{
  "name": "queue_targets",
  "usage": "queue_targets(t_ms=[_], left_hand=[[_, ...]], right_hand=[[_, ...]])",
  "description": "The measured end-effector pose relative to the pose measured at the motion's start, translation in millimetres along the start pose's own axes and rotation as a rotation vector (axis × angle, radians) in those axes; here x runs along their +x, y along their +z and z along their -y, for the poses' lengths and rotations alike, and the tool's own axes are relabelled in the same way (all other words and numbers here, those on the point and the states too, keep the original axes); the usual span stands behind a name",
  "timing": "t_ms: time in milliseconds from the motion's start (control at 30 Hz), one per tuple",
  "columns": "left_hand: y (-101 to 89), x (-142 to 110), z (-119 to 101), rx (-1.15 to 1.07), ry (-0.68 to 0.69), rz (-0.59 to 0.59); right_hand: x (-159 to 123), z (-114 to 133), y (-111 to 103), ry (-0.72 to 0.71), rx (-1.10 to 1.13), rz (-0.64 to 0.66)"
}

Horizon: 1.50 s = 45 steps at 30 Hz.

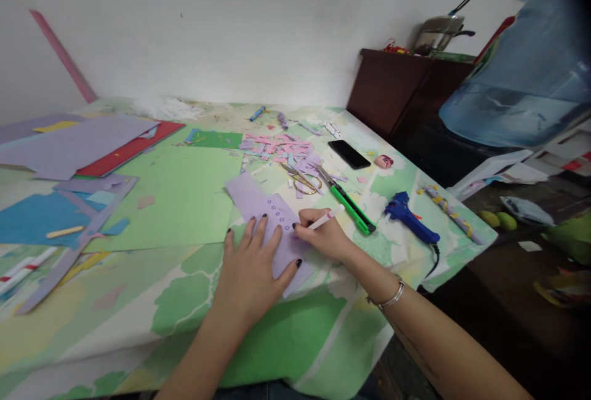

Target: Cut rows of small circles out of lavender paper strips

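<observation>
My right hand (323, 234) is closed around a white marker (327, 216), its tip down at a strip of purple paper (247, 194). A row of small drawn circles (278, 215) runs along the paper toward the marker. Fingers spread, my left hand (252, 264) lies flat on the paper's left part and the cloth beside it. Just beyond the paper are gold-handled scissors (305, 183) and a green utility knife (351, 208). The marker's tip is hidden by my fingers.
A blue glue gun (410, 216), a decorated purple stick (452, 214) and a black phone (349, 154) lie on the right. Paper scraps (277, 146) are heaped at the back. Green card (184, 203) and coloured sheets (92, 141) cover the left. A large water bottle (512, 98) stands beyond the table's right edge.
</observation>
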<state>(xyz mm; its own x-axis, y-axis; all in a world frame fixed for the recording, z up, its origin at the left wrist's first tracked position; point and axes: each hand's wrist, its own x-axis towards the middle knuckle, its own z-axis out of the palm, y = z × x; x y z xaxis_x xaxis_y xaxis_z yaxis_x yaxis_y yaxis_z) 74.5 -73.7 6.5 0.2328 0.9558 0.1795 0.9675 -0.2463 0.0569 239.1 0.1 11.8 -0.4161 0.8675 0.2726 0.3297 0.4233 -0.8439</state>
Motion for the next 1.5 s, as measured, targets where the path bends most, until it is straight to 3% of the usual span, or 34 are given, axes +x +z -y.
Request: queue_targets(t_ms=[1500], left_hand=[[0.5, 0.1, 1.3, 0.014, -0.001, 0.004]], right_hand=[[0.5, -1.6, 0.3, 0.006, 0.015, -0.026]])
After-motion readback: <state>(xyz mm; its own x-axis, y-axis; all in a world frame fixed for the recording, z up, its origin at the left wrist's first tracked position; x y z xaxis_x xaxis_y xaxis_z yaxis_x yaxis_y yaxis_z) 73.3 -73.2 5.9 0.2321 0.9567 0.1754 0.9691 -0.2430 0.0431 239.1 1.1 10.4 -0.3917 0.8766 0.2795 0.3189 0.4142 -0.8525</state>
